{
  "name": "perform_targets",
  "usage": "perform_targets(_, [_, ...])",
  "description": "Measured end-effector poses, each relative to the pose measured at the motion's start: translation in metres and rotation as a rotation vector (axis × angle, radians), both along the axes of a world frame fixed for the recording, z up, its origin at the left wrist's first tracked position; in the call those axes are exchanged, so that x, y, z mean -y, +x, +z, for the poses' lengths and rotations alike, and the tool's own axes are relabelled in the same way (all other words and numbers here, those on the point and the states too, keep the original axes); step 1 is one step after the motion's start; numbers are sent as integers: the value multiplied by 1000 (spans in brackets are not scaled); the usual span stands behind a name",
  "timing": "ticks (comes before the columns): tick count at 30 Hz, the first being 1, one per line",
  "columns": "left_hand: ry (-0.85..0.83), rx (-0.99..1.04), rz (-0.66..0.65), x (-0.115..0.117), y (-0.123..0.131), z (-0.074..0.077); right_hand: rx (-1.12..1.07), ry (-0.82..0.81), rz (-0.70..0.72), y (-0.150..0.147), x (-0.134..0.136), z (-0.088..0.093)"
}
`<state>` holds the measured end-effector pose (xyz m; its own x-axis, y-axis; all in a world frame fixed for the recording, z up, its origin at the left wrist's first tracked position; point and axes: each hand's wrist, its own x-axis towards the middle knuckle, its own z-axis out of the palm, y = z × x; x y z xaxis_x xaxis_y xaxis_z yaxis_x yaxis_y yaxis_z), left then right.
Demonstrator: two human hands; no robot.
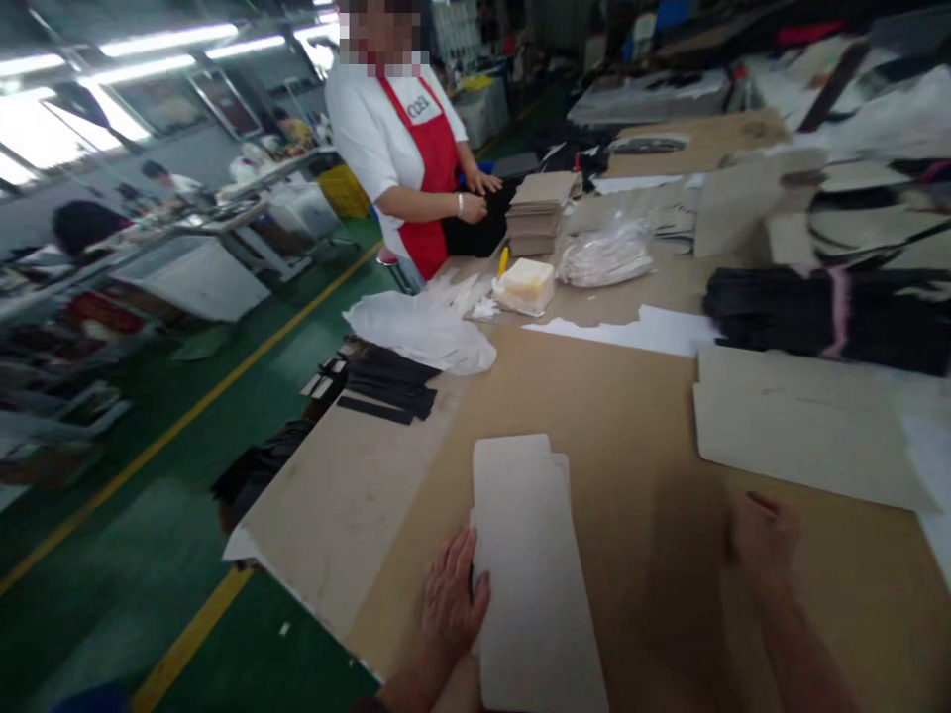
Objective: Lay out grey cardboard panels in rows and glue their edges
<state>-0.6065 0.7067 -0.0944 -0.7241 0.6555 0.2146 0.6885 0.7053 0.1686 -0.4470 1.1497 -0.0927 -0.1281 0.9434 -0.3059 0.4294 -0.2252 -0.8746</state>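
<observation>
A small stack of pale grey card panels lies lengthwise in front of me on the brown-covered table. Against the stack's left edge rests my left hand, its fingers stretched out and the thumb touching the side of the panels. My right hand is over the table to the right, apart from the stack. Its fingers look curled in and are blurred by motion; whatever they hold, if anything, cannot be made out. Close beyond it lies a larger grey card sheet.
Black strips and a white plastic sheet lie at the left edge. Farther back are a yellowish block, stacked boards and a bagged bundle. A tied black bundle lies right. A co-worker stands opposite.
</observation>
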Motion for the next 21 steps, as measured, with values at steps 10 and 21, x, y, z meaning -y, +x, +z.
perform_targets(10, [8, 84, 13, 1, 6, 3, -78, 222, 777, -116, 150, -3])
perform_targets(21, [6, 36, 14, -1, 3, 3, -177, 40, 718, -98, 161, 24])
